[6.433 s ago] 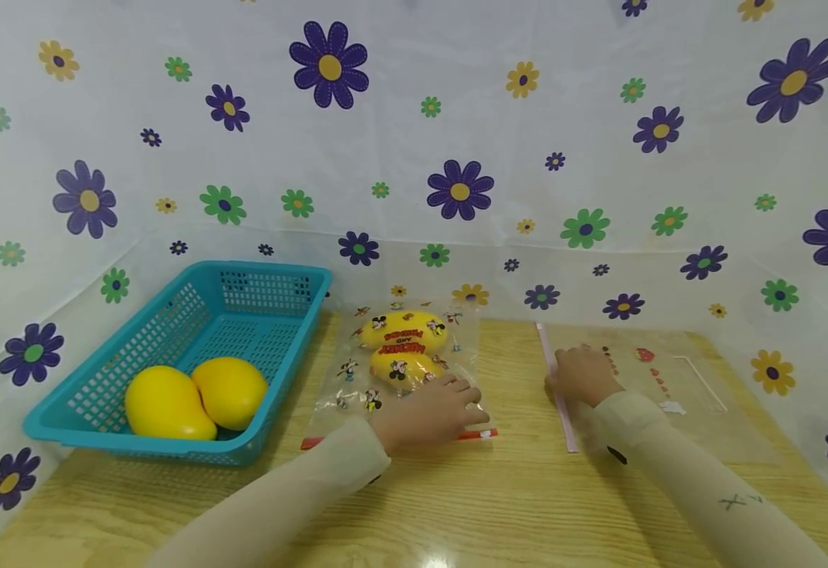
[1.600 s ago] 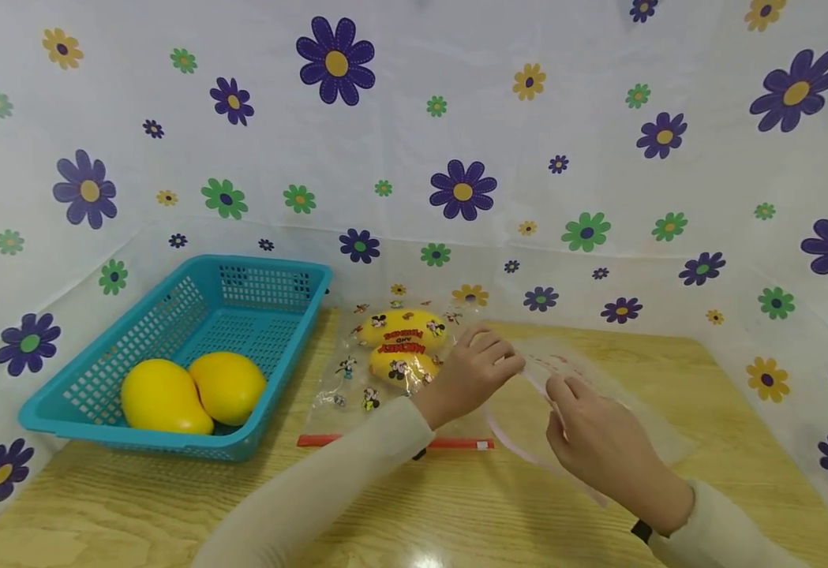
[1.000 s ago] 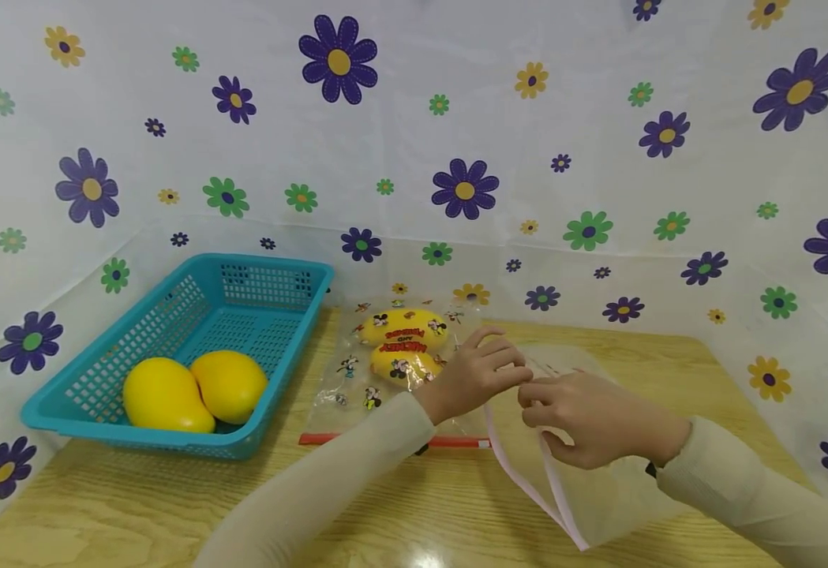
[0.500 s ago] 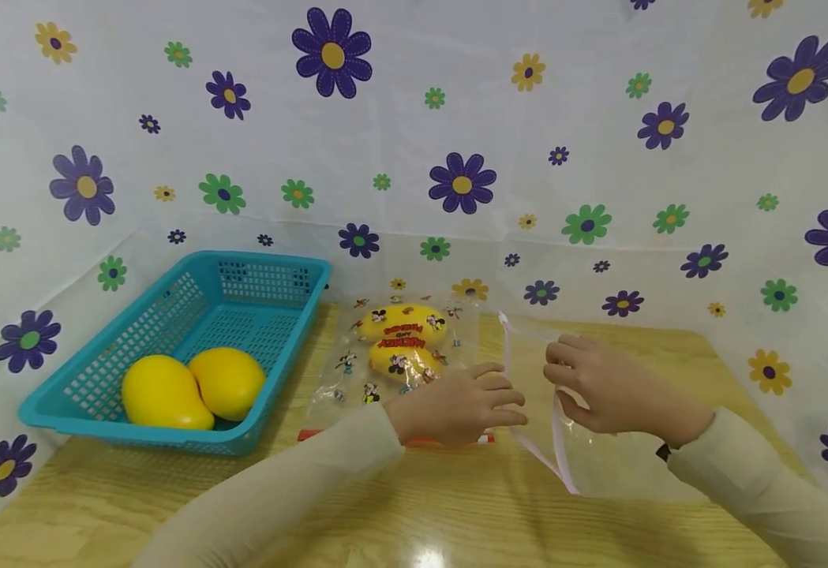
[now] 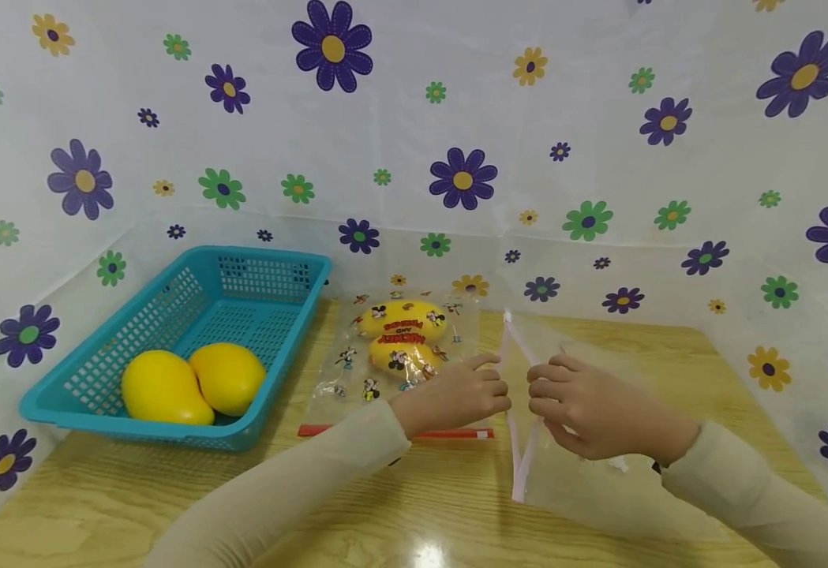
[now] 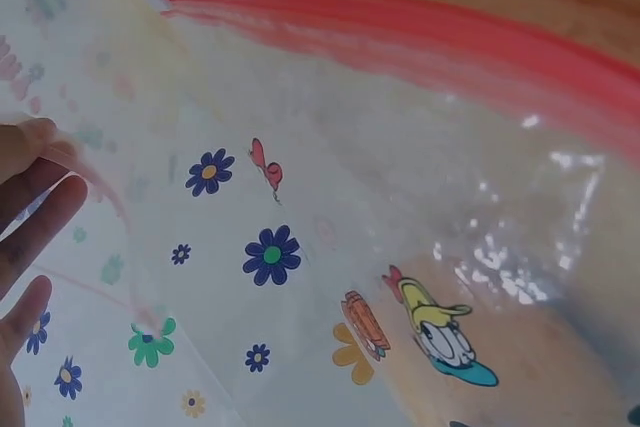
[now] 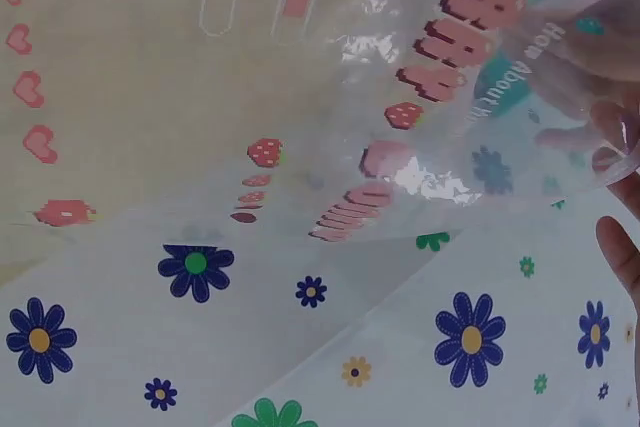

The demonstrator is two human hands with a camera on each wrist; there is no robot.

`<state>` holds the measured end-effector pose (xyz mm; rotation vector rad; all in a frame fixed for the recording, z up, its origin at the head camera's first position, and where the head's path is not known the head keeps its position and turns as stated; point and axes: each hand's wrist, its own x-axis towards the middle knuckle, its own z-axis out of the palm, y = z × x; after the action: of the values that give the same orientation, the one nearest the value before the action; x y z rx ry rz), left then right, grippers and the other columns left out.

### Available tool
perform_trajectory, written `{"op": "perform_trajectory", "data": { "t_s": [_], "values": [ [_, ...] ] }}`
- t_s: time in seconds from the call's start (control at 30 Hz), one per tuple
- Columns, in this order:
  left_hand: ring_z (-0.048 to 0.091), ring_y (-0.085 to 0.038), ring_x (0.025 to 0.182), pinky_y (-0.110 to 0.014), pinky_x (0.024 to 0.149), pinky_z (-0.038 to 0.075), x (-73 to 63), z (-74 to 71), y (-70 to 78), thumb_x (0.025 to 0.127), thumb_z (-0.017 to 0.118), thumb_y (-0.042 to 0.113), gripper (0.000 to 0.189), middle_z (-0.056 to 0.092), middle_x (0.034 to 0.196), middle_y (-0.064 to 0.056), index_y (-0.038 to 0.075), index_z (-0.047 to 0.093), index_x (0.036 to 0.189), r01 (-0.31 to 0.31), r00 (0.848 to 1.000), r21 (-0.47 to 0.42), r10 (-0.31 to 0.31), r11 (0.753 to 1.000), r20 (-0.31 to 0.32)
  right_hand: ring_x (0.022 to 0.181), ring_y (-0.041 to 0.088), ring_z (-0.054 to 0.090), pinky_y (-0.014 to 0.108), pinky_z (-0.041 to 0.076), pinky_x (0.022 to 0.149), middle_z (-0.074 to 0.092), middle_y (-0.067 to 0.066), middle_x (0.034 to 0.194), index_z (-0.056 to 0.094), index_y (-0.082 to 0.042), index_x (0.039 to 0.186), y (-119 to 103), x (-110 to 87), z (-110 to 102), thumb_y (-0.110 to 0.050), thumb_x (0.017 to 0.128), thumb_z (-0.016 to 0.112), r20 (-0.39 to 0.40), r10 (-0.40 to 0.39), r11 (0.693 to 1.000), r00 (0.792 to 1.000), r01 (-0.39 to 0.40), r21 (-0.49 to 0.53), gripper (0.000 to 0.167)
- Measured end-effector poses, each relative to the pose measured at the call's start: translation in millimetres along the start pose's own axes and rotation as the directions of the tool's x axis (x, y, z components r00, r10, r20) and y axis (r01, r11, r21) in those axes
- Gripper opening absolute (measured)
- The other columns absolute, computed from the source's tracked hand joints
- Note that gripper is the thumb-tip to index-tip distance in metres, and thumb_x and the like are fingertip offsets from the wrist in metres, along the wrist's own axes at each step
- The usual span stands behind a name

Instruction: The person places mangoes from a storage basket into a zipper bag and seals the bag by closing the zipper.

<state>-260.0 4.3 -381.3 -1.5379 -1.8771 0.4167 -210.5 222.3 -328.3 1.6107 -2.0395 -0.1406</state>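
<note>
A clear slider zip bag (image 5: 627, 489) with a pink zip strip has its mouth spread in a narrow diamond. My left hand (image 5: 452, 397) pinches the left side of that mouth, and the pink edge shows between its fingertips (image 6: 62, 192) in the left wrist view. Opposite, my right hand (image 5: 598, 406) grips the other side. Red lettering and hearts are printed on the film (image 7: 300, 97) in the right wrist view. Partly behind my left hand lies a second zip bag (image 5: 328, 402), red-stripped and cartoon-printed, with two yellow mangoes (image 5: 402, 319) inside.
A blue-green plastic basket (image 5: 282, 371) stands at the left with two more mangoes (image 5: 165, 386) in its near end. Everything rests on a wood-grain table (image 5: 385, 513). A white flowered cloth (image 5: 399, 118) hangs behind.
Earlier the pink-edged bag lay flat on the right. Both hands have taken its mouth and pulled the sides apart. The filled bag, basket and mangoes have stayed put.
</note>
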Motion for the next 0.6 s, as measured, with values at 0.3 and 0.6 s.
{"op": "perform_trajectory", "data": {
  "t_s": [0.3, 0.6],
  "values": [
    [0.062, 0.002, 0.088, -0.030, 0.105, 0.039, -10.2, 2.7, -3.0, 0.090, 0.061, 0.019, 0.013, 0.067, 0.089, 0.018, 0.030, 0.069, 0.091, 0.022, 0.996, 0.025, -0.024, 0.999, 0.088, 0.065, 0.009, 0.034, 0.023, 0.030, 0.062, 0.043, -0.007, 0.068, 0.050, -0.017, 0.070, -11, 2.3, 4, -0.021, 0.099, 0.025, 0.027, -0.069, 0.997, 0.997, 0.069, 0.022, 0.038],
    [0.062, 0.001, 0.093, -0.031, 0.107, 0.037, -23.4, 4.0, -7.1, 0.086, 0.065, 0.019, 0.016, 0.069, 0.096, 0.018, 0.030, 0.072, 0.094, 0.018, 0.979, 0.000, -0.018, 1.000, 0.203, 0.069, 0.008, 0.041, 0.024, 0.037, 0.062, 0.051, -0.008, 0.073, 0.059, -0.017, 0.081, -4, -6.4, -15, -0.024, 0.097, 0.039, 0.018, 0.047, 0.995, 0.999, -0.048, 0.087, 0.026]
  ]
}}
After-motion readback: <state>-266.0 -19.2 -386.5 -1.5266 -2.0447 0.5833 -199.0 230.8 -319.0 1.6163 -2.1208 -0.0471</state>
